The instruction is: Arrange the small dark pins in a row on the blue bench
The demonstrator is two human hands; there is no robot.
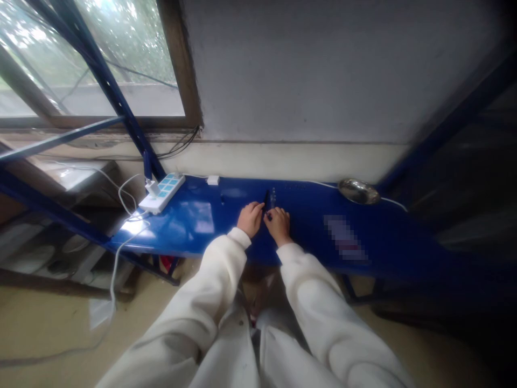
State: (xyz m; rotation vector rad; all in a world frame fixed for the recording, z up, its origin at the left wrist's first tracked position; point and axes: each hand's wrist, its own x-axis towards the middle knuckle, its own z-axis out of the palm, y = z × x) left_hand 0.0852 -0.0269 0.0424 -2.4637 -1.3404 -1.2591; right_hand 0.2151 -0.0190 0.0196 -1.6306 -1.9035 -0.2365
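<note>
My left hand (250, 219) is closed over the blue table, its fingertips pinched around a thin dark stick-like object (266, 196) that points away from me. Right beside it, my right hand (278, 224) is also closed. A small dark bit shows at its fingertips, too small to name. Just beyond the right hand lies a small clear item (273, 195), perhaps plastic, with a bumpy outline. Farther left on the table is a tiny dark piece (222, 199).
A white power strip (163, 194) with blue sockets and a plugged-in charger sits at the table's left end. A white adapter (212, 180) and a shiny metal oval object (358, 192) lie along the back edge. A blurred-out flat item (346, 237) is at right.
</note>
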